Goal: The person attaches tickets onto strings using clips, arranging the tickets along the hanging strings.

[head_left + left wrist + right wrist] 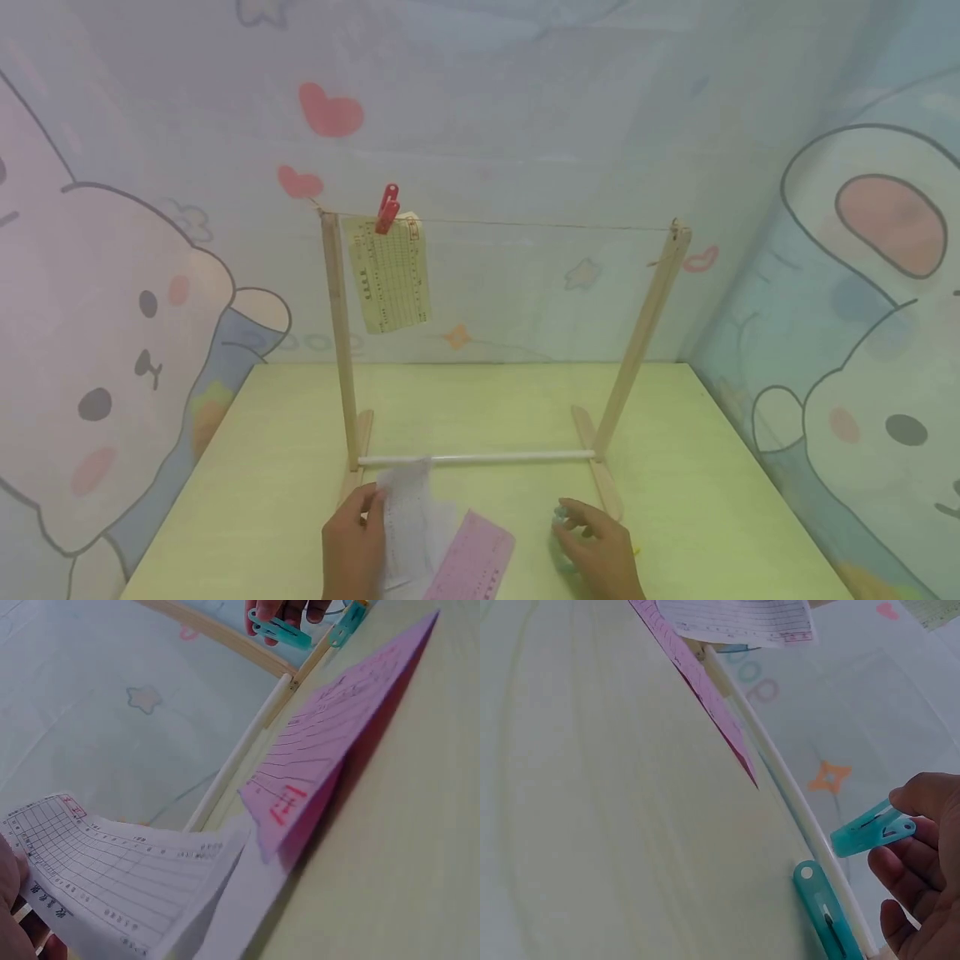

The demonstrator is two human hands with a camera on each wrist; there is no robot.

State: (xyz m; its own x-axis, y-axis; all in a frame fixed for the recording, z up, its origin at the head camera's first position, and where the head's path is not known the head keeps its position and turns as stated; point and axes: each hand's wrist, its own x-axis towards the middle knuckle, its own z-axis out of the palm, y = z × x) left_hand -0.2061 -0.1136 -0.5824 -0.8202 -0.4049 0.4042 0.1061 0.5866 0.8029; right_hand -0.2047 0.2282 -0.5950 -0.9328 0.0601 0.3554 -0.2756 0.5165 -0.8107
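My left hand (352,542) pinches a white printed form (408,533) by its left edge; in the left wrist view the sheet is lifted and curved, with table lines and a red stamp. Beside it a pink printed form (472,558) lies on the table, its near edge raised in the left wrist view. At the right, my right hand (600,542) pinches a teal clothespin (866,829) between thumb and fingers by its handle end. Another teal clothespin (825,907) lies on the table just below that hand.
A wooden frame with a left post (341,333), right post (645,333) and white bottom rod (480,457) stands ahead. From its string (540,225) a yellowish form (390,279) hangs by a red clothespin (387,210). Patterned cloth (495,108) surrounds the table (675,417).
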